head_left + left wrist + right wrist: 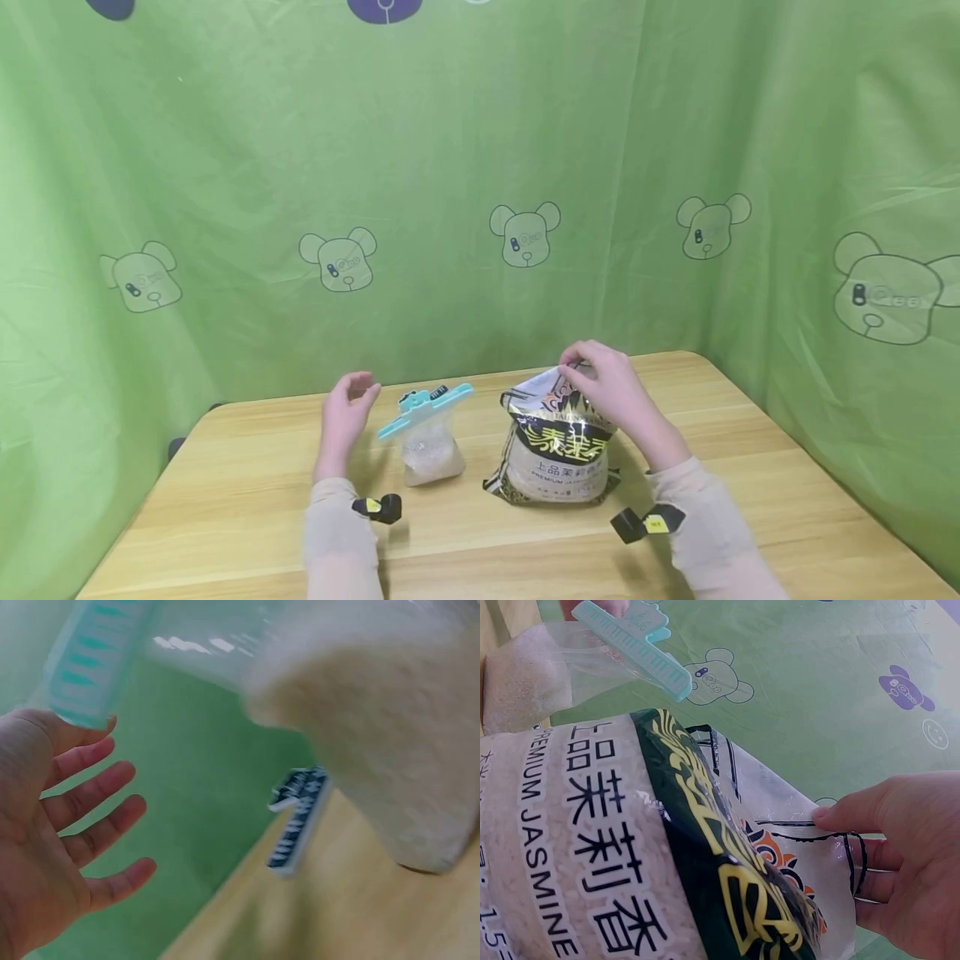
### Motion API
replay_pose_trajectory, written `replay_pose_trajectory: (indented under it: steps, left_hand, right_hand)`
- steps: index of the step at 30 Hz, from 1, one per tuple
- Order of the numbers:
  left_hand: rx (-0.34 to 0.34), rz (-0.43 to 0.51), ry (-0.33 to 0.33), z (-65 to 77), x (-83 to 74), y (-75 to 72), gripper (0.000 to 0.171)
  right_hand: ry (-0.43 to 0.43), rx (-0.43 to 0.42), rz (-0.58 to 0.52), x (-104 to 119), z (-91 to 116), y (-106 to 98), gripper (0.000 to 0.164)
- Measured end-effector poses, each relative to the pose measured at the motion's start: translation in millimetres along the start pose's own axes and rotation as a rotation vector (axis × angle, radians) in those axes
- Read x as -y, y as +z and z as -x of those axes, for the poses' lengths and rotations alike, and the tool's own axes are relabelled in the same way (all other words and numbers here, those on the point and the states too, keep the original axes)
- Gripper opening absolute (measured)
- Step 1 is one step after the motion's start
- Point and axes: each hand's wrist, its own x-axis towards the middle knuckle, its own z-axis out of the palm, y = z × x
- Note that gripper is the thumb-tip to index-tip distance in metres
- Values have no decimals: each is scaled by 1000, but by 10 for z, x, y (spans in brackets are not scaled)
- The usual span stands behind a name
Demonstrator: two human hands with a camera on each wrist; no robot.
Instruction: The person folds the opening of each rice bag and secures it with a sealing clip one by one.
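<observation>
A printed bag of jasmine rice (558,471) stands on the table, its label facing the head camera. My right hand (615,396) pinches its upper right corner between thumb and fingers; the right wrist view shows the thumb on the white plastic. To the left stands a small clear bag (435,457) of pale grains, with a teal sealing clip (427,408) slanting across its top. Beside that clip's left end is my left hand (347,421), fingers loosely bent and holding nothing. The left wrist view, partly blurred, shows its thumb close to the clip; contact is unclear.
Behind the small bag lies a dark blue and white patterned clip (296,821), near the table's far edge. The wooden table (225,500) meets a green curtain (450,125) with bear prints at the back and sides.
</observation>
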Motion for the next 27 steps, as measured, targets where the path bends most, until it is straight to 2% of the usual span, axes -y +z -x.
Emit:
replay_pose_trajectory:
  steps: [7,10,15,20,27]
  left_hand:
    - [-31,68,-56,2,201,131,42]
    - [-22,102,-79,4,262,185,43]
    - [45,120,-116,9,352,264,48]
    - [130,94,-94,23,385,307,53]
    - [185,103,-78,-11,453,384,54]
  right_hand:
    - [1,0,-3,-19,-2,13,12]
    - [-1,-1,-4,-19,-4,14,12]
    - [-6,-3,-7,-14,-2,11,12]
    - [-9,-3,-13,-7,2,5,11]
    - [-11,-4,-15,5,6,-6,11]
